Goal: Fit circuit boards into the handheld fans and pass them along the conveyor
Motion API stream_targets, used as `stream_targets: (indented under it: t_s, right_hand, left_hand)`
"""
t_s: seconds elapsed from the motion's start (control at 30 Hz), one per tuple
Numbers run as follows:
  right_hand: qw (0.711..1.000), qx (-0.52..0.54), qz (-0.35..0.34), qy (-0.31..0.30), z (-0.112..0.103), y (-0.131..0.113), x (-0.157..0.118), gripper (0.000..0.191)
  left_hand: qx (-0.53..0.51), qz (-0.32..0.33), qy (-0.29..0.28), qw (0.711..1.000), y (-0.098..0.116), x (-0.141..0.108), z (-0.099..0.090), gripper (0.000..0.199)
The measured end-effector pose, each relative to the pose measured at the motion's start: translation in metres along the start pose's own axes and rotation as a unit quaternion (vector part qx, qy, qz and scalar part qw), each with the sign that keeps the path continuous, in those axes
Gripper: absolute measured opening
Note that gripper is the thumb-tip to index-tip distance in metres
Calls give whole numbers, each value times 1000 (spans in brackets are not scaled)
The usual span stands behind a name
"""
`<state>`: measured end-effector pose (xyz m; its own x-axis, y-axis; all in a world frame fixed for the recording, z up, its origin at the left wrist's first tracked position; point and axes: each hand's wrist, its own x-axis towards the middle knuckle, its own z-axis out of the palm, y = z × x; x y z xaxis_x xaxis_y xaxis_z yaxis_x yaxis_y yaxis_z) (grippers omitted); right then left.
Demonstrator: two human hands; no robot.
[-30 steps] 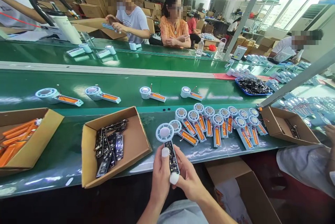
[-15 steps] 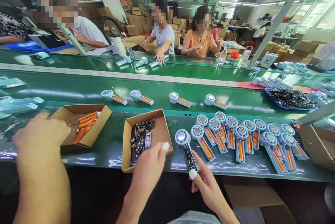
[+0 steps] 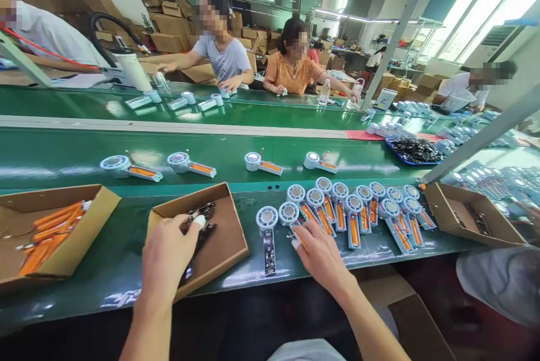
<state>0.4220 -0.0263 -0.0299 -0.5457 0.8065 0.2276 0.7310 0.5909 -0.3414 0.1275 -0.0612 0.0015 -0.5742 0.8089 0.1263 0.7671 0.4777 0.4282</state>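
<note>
My left hand [image 3: 171, 254], a white cover on one fingertip, reaches into an open cardboard box [image 3: 230, 231] and pinches at the black circuit boards [image 3: 206, 237] there. My fingers partly hide the board in their grip. My right hand [image 3: 323, 254] is closed around the handle of a light-blue handheld fan [image 3: 289, 213] on the bench, covering most of its orange battery. Just left of it, a second handheld fan [image 3: 267, 218] lies with a black circuit board [image 3: 269, 251] along its handle, touched by neither hand.
Several fans with orange batteries [image 3: 353, 226] lie in a cluster to the right. A box of orange batteries [image 3: 54, 231] stands at left, another cardboard box [image 3: 472, 209] at right. More fans [image 3: 264, 164] sit along the green belt [image 3: 228, 150]. Co-workers sit across; a metal post [image 3: 485, 139] slants at right.
My right hand let go of the fan with the circuit board, now on the bench, and took hold of another. My left hand moved into the circuit-board box. The view turned right.
</note>
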Motion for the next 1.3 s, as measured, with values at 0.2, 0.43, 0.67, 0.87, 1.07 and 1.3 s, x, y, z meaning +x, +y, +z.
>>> stream_targets:
  t_s: [0.2, 0.43, 0.67, 0.87, 1.07, 1.3]
  right_hand:
    - [995, 101, -9, -18, 5, 23, 7, 22]
    - [977, 199, 46, -59, -2, 14, -18, 39]
    - [992, 122, -5, -39, 1, 9, -10, 25]
    - [980, 188, -36, 52, 11, 17, -8, 24]
    - [944, 295, 80, 124, 36, 8, -20, 15]
    - [911, 369, 124, 135, 41, -3, -34, 12]
  left_hand:
    - [-330, 93, -56, 938, 61, -80, 22, 31]
    - [-343, 98, -169, 919, 75, -133, 88, 21]
    - [-332, 131, -133, 925, 59, -124, 82, 25]
    - [-451, 74, -188, 869, 80, -134, 91, 27]
    - [-489, -39, -232, 840, 74, -134, 100, 40]
    - [-436, -18, -196, 878, 67, -129, 101, 41]
